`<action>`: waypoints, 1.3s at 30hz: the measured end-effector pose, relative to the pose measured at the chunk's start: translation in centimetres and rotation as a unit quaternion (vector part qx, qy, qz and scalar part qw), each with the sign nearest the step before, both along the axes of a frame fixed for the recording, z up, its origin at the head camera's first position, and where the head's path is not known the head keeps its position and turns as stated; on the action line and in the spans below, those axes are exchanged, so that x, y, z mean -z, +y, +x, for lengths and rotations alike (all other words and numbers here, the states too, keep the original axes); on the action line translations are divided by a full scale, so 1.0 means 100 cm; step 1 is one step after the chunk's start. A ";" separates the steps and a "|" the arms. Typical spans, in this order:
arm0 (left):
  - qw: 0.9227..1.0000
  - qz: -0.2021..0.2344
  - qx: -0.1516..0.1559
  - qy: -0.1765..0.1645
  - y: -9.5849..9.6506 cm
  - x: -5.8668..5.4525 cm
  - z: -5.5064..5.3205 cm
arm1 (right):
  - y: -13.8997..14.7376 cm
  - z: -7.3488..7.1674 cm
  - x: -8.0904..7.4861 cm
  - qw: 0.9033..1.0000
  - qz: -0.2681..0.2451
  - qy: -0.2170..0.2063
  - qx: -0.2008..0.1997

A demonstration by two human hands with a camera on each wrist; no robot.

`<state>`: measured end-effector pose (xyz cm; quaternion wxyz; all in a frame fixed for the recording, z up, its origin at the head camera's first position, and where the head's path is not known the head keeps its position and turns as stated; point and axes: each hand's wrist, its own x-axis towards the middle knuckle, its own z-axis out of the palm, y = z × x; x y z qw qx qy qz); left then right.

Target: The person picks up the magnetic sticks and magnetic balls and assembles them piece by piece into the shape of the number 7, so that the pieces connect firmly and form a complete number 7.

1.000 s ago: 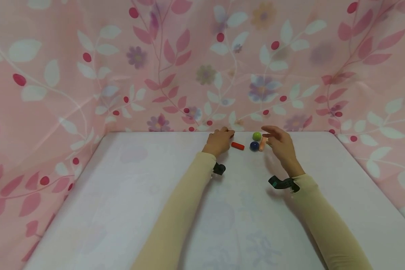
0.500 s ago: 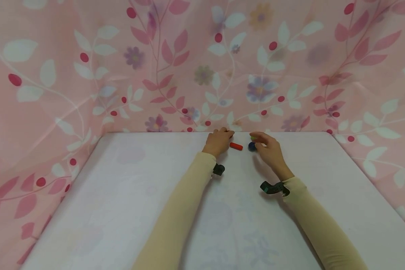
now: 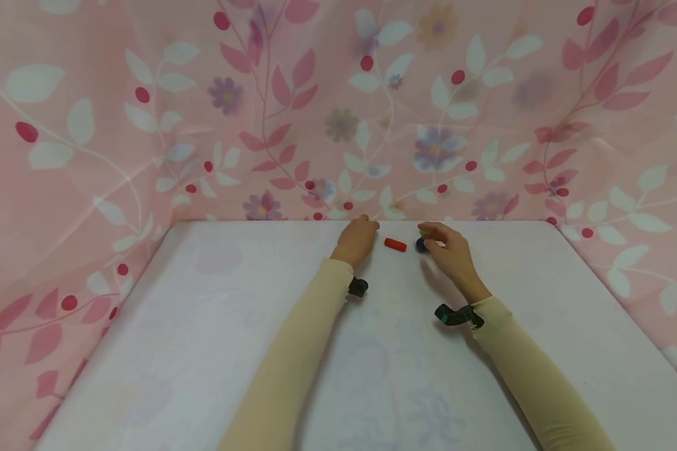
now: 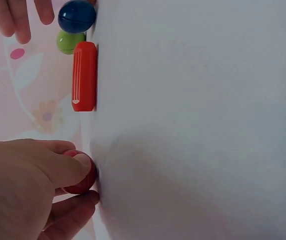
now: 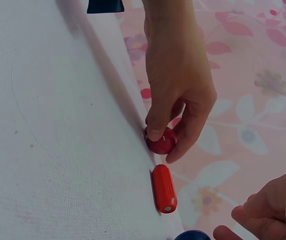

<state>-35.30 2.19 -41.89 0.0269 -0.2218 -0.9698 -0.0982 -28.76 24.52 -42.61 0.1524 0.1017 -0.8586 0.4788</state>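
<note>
My left hand [image 3: 356,242] is near the table's far edge and pinches a dark red ball [image 5: 163,143] between thumb and fingers; the ball stays low at the tabletop. To its right lies a bright red, ribbed cylinder [image 3: 395,244], untouched. My right hand [image 3: 450,250] hovers with loosely bent fingers beside a dark blue ball [image 4: 77,16] and a lime green ball [image 4: 69,43]. In the left wrist view a gap shows between its fingertips and the blue ball. From the head view, this hand partly covers both balls.
A white-covered table [image 3: 248,326] reaches to a pink floral curtain [image 3: 338,113] standing along its far edge and sides. Dark wrist-worn mounts [image 3: 457,314] stick out from both sleeves over the tabletop.
My right hand has shifted left, over the blue and green balls, and now hides the peach-coloured stick. My left hand has moved slightly left with the red ball. The red cylinder stays put.
</note>
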 end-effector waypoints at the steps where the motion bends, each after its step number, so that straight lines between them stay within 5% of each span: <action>1: 1.000 0.007 0.002 0.001 -0.001 0.000 0.000 | 0.000 0.000 0.000 1.000 -0.001 0.000 0.000; 11: 0.996 0.094 0.012 -0.001 -0.016 0.010 -0.001 | -0.003 0.001 -0.003 1.000 0.002 0.003 -0.001; 18: 0.986 0.168 -0.002 -0.019 -0.025 0.008 0.004 | -0.008 0.007 -0.009 1.000 -0.004 -0.004 -0.005; 39: 0.960 0.272 0.051 -0.045 -0.062 -0.004 0.051 | -0.037 0.037 -0.017 0.996 0.023 -0.023 -0.082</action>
